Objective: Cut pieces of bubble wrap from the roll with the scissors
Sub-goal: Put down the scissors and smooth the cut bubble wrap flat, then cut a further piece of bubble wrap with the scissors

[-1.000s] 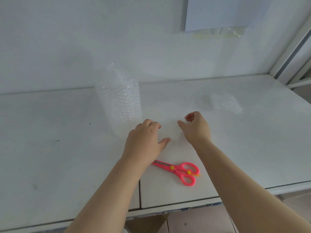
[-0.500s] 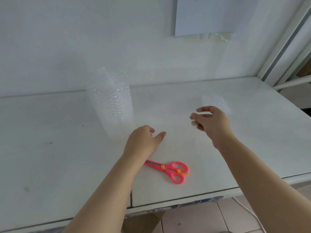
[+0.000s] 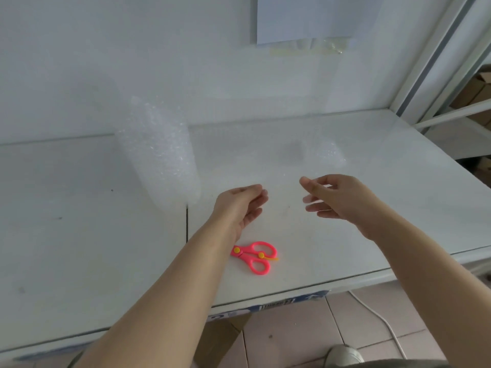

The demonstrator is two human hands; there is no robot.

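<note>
Item: bubble wrap roll [image 3: 162, 152], standing upright at the back of the table [image 3: 79, 235], its loose sheet trailing toward me. I am holding my left hand [image 3: 240, 205] and right hand [image 3: 337, 196] apart above it, fingers loosely open, gripping nothing, likely to spread it. Scissors [image 3: 256, 256] are lying untouched near the front edge; open tabletop is lying rightward.
</note>
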